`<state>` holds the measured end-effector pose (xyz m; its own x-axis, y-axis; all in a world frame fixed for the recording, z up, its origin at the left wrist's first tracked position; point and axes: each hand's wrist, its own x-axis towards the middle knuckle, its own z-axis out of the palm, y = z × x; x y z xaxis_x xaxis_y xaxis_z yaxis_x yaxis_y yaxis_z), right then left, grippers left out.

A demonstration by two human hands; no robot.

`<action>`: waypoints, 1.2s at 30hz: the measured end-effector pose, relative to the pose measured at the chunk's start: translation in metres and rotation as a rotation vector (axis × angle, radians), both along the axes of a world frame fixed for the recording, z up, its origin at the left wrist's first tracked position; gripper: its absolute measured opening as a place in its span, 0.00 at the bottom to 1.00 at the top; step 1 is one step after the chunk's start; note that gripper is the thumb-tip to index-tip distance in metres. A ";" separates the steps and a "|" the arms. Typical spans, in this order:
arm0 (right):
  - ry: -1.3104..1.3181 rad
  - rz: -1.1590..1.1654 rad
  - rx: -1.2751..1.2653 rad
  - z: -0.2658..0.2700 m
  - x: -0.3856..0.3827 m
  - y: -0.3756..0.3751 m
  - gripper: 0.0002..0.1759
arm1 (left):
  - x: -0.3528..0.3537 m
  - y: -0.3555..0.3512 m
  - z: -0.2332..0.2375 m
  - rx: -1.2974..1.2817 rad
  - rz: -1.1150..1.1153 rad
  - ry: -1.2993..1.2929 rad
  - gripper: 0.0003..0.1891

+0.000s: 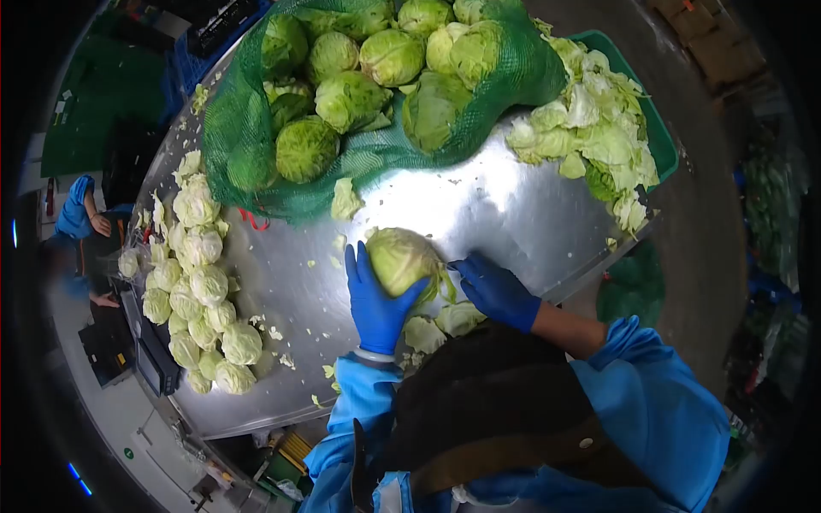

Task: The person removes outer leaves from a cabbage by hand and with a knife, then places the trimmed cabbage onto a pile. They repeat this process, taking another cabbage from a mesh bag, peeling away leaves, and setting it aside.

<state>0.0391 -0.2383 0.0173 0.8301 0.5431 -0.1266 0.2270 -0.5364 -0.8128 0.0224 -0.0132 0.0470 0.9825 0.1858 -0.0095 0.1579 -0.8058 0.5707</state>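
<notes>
A green cabbage (pixel 398 256) rests on the metal table in front of me. My left hand (pixel 376 301), in a blue glove, holds it from the left and near side, thumb and fingers apart around it. Just to the right, my right hand (pixel 496 291), also gloved in blue, has its fingers curled in beside a loosened leaf (pixel 446 286) on the cabbage. Whatever those fingers grip is too dark to make out. Pulled-off leaves (pixel 460 318) lie below the cabbage, near my apron (pixel 487 402).
A green net sack (pixel 368 162) full of whole cabbages (pixel 392 57) covers the far side. Trimmed pale cabbages (pixel 209 285) are piled at left. Leaves (pixel 590 111) heap over a green crate (pixel 663 141) at right. Beyond the left edge, another person's sleeve (pixel 75 209) shows.
</notes>
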 end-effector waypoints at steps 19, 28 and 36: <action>-0.142 -0.078 -0.354 -0.023 0.024 0.057 0.06 | 0.021 0.006 -0.015 -0.101 -0.019 0.164 0.62; -0.010 -0.054 -0.287 -0.008 0.028 0.052 0.11 | 0.031 0.007 0.004 -0.093 -0.019 0.298 0.62; 0.142 -0.156 -0.271 -0.043 0.032 0.061 0.18 | 0.052 0.038 -0.022 -0.293 -0.014 0.313 0.61</action>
